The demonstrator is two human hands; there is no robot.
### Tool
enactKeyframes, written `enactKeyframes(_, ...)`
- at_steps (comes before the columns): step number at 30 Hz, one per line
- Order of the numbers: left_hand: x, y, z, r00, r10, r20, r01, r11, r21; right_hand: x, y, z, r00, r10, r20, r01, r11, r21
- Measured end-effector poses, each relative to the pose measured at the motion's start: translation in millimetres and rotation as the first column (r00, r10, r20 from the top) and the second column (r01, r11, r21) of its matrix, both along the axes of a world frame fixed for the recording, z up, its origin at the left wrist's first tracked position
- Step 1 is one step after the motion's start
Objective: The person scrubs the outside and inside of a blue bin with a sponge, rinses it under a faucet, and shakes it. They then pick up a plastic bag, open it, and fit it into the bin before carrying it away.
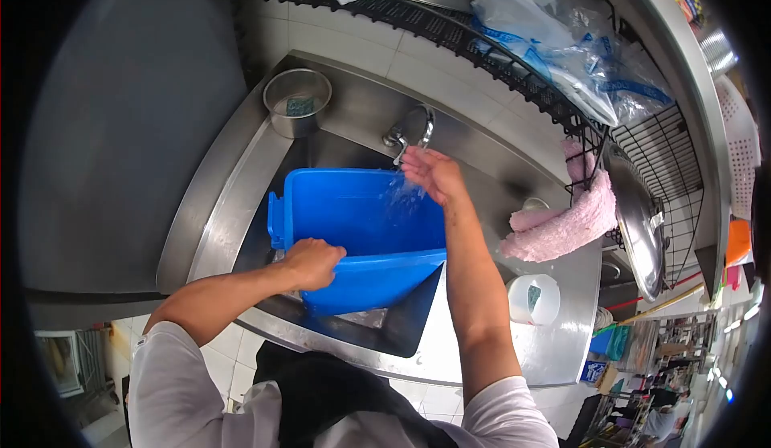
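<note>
A blue plastic bin (365, 283) sits tilted in the steel sink (401, 331), its opening facing the tap. My left hand (315, 264) is closed over the bin's near rim. Above the far right side of the bin, my right hand (434, 173) is held with its fingers stretched out at the mouth of the metal tap (421, 127). Water splashes down from around those fingers into the bin.
A steel pot (298, 99) with a green scouring pad stands at the sink's back left corner. On the right counter are a white container (533, 299) holding another pad and a pink towel (566, 227) hanging from the wire rack. Plastic bags (554, 38) lie on the rack overhead.
</note>
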State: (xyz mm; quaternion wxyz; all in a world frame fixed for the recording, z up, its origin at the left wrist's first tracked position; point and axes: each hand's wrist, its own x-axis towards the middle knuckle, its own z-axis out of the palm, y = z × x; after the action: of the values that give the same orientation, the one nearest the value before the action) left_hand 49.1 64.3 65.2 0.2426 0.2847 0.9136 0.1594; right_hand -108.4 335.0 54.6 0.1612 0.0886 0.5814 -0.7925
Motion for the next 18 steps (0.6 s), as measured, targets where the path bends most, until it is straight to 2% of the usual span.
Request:
enactKeyframes(2, -12, 0, 2, 0.999, 0.016, 0.038, -0.016, 1.0, 0.013, 6, -4, -1, 0.998, 0.057, 0.016, -0.056, 0.998, -0.036)
enactKeyframes(6, -34, -5, 16, 0.999, -0.003, 0.044, 0.005, 0.999, -0.039, 13, -3, -11, 0.999, -0.026, 0.022, 0.025, 0.999, 0.041)
enactKeyframes(8, -50, -12, 18, 0.998, -0.015, 0.069, 0.018, 0.999, -0.045, 21, -1, -15, 0.996, -0.007, -0.087, 0.03, 0.963, 0.267)
enactKeyframes(9, -58, -18, 18, 0.996, -0.023, 0.082, 0.027, 0.998, -0.048, 27, 0, -13, 0.997, -0.004, -0.081, 0.025, 0.964, 0.263)
enactKeyframes(11, -71, -37, 9, 0.995, -0.028, 0.093, 0.033, 0.998, -0.047, 41, -1, -7, 0.994, 0.01, -0.107, 0.034, 0.919, 0.393)
enactKeyframes(12, -81, -42, 7, 0.995, -0.045, 0.09, 0.049, 0.998, -0.039, 44, 0, -10, 0.993, 0.014, -0.113, 0.031, 0.92, 0.391)
enactKeyframes(14, -89, -42, 7, 0.992, -0.057, 0.115, 0.06, 0.998, -0.025, 58, 1, -25, 0.93, 0.288, -0.229, -0.111, 0.814, 0.571)
enactKeyframes(15, -91, -41, 7, 0.988, -0.065, 0.141, 0.067, 0.998, -0.009, 70, -4, -24, 0.929, 0.296, -0.224, -0.122, 0.814, 0.568)
enactKeyframes(17, -107, -34, 3, 0.981, -0.063, 0.184, 0.063, 0.998, 0.004, 92, -19, -17, 0.803, 0.58, -0.136, -0.262, 0.549, 0.793)
enactKeyframes(18, -115, -33, -2, 0.972, -0.072, 0.225, 0.069, 0.997, 0.021, 99, -24, -25, 0.799, 0.585, -0.14, -0.263, 0.549, 0.793)
